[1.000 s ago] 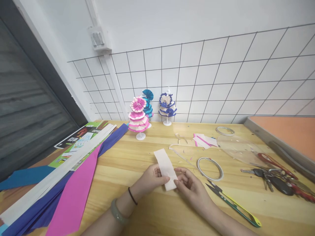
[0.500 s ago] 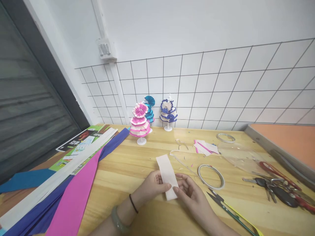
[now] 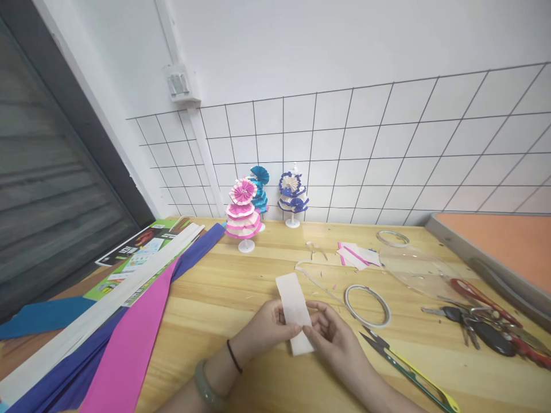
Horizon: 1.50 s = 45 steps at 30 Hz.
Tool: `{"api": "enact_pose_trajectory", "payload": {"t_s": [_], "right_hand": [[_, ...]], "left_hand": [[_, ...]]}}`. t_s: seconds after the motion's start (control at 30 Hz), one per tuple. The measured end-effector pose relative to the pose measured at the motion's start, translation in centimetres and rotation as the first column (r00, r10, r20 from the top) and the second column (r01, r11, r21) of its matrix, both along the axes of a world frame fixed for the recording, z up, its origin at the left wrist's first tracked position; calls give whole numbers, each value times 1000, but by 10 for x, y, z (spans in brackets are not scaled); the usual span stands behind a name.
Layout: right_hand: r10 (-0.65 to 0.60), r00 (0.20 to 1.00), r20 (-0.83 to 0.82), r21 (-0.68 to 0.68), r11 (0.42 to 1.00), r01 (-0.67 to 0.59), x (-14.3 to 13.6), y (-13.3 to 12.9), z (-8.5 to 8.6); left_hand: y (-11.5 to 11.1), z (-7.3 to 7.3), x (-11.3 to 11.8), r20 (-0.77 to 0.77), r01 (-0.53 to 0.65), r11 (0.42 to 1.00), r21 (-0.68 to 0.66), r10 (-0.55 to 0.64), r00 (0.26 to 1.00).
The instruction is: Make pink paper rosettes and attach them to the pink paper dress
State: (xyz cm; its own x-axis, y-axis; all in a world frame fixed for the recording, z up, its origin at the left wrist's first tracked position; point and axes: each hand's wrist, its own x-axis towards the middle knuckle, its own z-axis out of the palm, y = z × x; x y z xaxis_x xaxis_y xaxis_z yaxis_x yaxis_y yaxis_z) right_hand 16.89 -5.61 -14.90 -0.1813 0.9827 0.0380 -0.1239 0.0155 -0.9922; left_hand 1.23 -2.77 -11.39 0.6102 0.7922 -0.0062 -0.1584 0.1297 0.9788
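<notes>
A white paper strip (image 3: 294, 295) is held up in front of me above the wooden table. My left hand (image 3: 273, 324) pinches its left edge, thumb lying across the front and the other fingers behind. On the opposite edge my right hand (image 3: 331, 332) pinches it too, with the two thumb tips almost meeting over the lower part. The strip's short bottom end sticks out below the thumbs at a slight angle. To the right of my right hand lie yellow and green thread snips (image 3: 408, 370) and a roll of narrow tape (image 3: 367, 306).
Pleated paper trees in pink (image 3: 244, 212), teal (image 3: 259, 175) and blue (image 3: 293, 198) stand near the wall. Long crepe paper strips (image 3: 142, 327) cover the left side. On the right are keys (image 3: 477, 327), red-handled scissors (image 3: 467, 289), paper scraps (image 3: 358, 255), another tape roll (image 3: 392, 238) and an orange-topped board (image 3: 499, 244).
Both hands keep their pinch on the white paper strip. Its bottom end now tilts a little more to the right below the thumbs. The whole view has shifted slightly.
</notes>
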Motion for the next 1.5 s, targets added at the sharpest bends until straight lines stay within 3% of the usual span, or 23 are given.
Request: {"api": "enact_pose_trajectory", "payload": {"t_s": [1.03, 1.33, 1.5], "right_hand": [[-21, 1000, 14, -16, 1000, 21, 2, -1, 7], [-8, 999, 45, -2, 1000, 8, 2, -3, 7], [-13, 1000, 28, 4, 1000, 13, 3, -1, 7]], "left_hand": [[9, -17, -5, -52, -88, 995, -42, 85, 995], [7, -11, -5, -48, -52, 998, -42, 50, 998], [9, -11, -8, -65, -127, 991, -39, 124, 990]]}}
